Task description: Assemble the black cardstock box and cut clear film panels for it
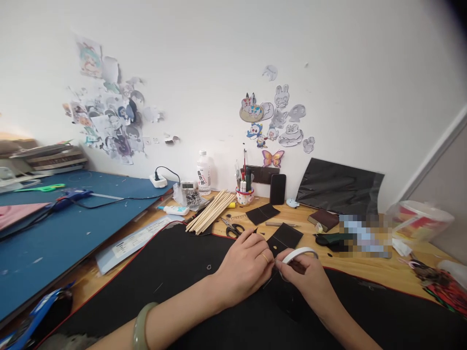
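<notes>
My left hand (243,265) rests on the black mat (175,272), fingers curled and pinched toward the right hand, with a ring on one finger and a green bangle on the wrist. My right hand (304,279) is closed around a white roll of tape (299,254). The two hands meet at the tape's edge. A black piece of material (284,238) with small holes lies just beyond the fingers. What the left fingertips pinch is too small to make out.
Scissors (233,227) and a bundle of wooden sticks (211,214) lie behind the hands. A pen cup (244,194), phone (278,188), water bottle (203,173) and black sheet (339,187) stand along the wall. A blue cutting mat (54,228) with a glue gun (69,198) is at left.
</notes>
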Tool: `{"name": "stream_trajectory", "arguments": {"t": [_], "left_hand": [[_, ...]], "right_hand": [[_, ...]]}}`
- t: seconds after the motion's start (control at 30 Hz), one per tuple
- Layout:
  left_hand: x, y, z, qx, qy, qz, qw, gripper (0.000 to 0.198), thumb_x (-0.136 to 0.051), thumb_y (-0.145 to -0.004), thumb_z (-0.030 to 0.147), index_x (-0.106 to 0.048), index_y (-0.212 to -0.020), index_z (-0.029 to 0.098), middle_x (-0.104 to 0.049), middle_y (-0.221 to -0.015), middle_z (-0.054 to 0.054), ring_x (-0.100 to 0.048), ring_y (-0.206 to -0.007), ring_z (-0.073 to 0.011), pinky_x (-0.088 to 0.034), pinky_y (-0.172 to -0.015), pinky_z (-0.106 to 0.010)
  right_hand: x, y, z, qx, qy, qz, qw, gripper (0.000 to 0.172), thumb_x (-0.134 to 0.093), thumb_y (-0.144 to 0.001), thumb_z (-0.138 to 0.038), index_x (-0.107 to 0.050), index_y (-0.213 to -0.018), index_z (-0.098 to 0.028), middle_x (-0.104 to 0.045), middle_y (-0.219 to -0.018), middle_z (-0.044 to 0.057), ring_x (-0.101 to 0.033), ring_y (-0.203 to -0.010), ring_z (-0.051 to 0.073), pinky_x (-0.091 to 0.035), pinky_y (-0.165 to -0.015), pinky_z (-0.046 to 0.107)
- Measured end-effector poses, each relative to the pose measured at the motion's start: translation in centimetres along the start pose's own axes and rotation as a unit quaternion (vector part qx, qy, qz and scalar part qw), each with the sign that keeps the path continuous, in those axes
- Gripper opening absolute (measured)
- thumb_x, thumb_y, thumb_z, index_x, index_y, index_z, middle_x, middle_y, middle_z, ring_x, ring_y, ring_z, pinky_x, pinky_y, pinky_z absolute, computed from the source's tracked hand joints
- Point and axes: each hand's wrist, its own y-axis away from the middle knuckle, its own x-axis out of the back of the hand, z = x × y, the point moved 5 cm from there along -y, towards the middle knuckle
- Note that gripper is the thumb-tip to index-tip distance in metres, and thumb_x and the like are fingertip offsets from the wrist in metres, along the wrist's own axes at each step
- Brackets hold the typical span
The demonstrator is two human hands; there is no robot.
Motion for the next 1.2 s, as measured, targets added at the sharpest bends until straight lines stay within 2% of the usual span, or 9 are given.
{"name": "stream_trajectory", "arguments": {"t": [0.17, 0.3, 0.5, 0.73, 0.87, 0.97, 1.1, 1.2], "left_hand": [[-0.1, 0.3, 0.2, -0.01, -0.024, 0.021, 0.999, 0.014, -0.042, -0.085, 0.018, -0.052, -0.075, 0.018, -0.056, -0.07, 0.001, -0.05, -0.082, -0.0128, -0.032, -0.099, -0.036], [0.1, 0.2, 0.2, -0.005, -0.007, -0.004, 1.0, 0.014, -0.041, -0.085, 0.019, -0.052, -0.076, 0.018, -0.057, -0.072, 0.001, -0.05, -0.083, -0.0125, -0.03, -0.099, -0.037], [0.5, 0.1, 0.4, 0.001, 0.013, -0.006, 1.0, 0.016, -0.039, -0.086, 0.02, -0.052, -0.077, 0.018, -0.059, -0.073, 0.0, -0.051, -0.083, -0.0137, -0.029, -0.099, -0.04], [0.2, 0.2, 0.6, -0.014, -0.021, 0.015, 1.0, 0.017, -0.039, -0.086, 0.02, -0.051, -0.074, 0.018, -0.057, -0.07, 0.002, -0.051, -0.081, -0.0121, -0.027, -0.102, -0.039], [0.1, 0.5, 1.1, -0.064, -0.059, 0.032, 0.996, 0.017, -0.04, -0.086, 0.016, -0.053, -0.074, 0.016, -0.056, -0.07, 0.001, -0.051, -0.081, -0.0123, -0.026, -0.104, -0.041], [0.2, 0.9, 1.7, -0.11, -0.076, 0.045, 0.99, 0.015, -0.043, -0.085, 0.013, -0.053, -0.074, 0.015, -0.055, -0.067, 0.0, -0.051, -0.08, -0.0132, -0.026, -0.104, -0.043], [0.3, 1.1, 1.9, -0.138, -0.09, 0.059, 0.985, 0.015, -0.043, -0.084, 0.011, -0.054, -0.074, 0.014, -0.055, -0.066, 0.0, -0.052, -0.08, -0.014, -0.029, -0.104, -0.043], [0.3, 1.2, 1.8, -0.148, -0.09, 0.063, 0.983, 0.014, -0.046, -0.083, 0.012, -0.055, -0.073, 0.013, -0.057, -0.068, -0.001, -0.053, -0.081, -0.0149, -0.031, -0.103, -0.043]], "right_hand": [[0.1, -0.1, 0.1, -0.008, 0.029, -0.023, 0.999, 0.014, -0.066, -0.06, -0.03, -0.061, -0.054, -0.019, -0.051, -0.054, -0.002, -0.042, -0.052, 0.012, -0.032, -0.05, 0.025], [0.2, 0.1, -0.2, -0.014, 0.042, -0.06, 0.997, 0.016, -0.066, -0.061, -0.034, -0.062, -0.057, -0.019, -0.054, -0.06, 0.0, -0.044, -0.054, 0.013, -0.034, -0.05, 0.025], [0.4, 0.3, -0.8, -0.013, 0.03, -0.041, 0.999, 0.013, -0.069, -0.058, -0.03, -0.063, -0.063, -0.02, -0.054, -0.06, -0.002, -0.046, -0.054, 0.012, -0.037, -0.051, 0.024], [0.8, 0.3, -0.8, 0.008, 0.082, -0.02, 0.996, 0.01, -0.065, -0.062, -0.027, -0.064, -0.057, -0.019, -0.058, -0.061, 0.0, -0.046, -0.056, 0.013, -0.036, -0.052, 0.025], [0.6, 0.2, -0.1, -0.053, 0.059, -0.035, 0.996, 0.008, -0.062, -0.062, -0.023, -0.062, -0.056, -0.017, -0.056, -0.057, -0.001, -0.045, -0.054, 0.011, -0.034, -0.05, 0.023], [0.2, 0.2, 0.5, -0.124, -0.007, -0.046, 0.991, 0.01, -0.061, -0.062, -0.02, -0.059, -0.053, -0.016, -0.055, -0.052, -0.003, -0.046, -0.05, 0.009, -0.036, -0.049, 0.022], [-0.6, 0.5, 1.4, -0.221, -0.142, -0.062, 0.963, 0.011, -0.062, -0.061, -0.017, -0.056, -0.053, -0.015, -0.056, -0.049, -0.003, -0.052, -0.05, 0.009, -0.046, -0.056, 0.023], [-1.1, 0.7, 2.0, -0.267, -0.193, -0.064, 0.942, 0.009, -0.062, -0.061, -0.016, -0.056, -0.054, -0.014, -0.057, -0.05, -0.002, -0.054, -0.048, 0.009, -0.05, -0.056, 0.023]]}}
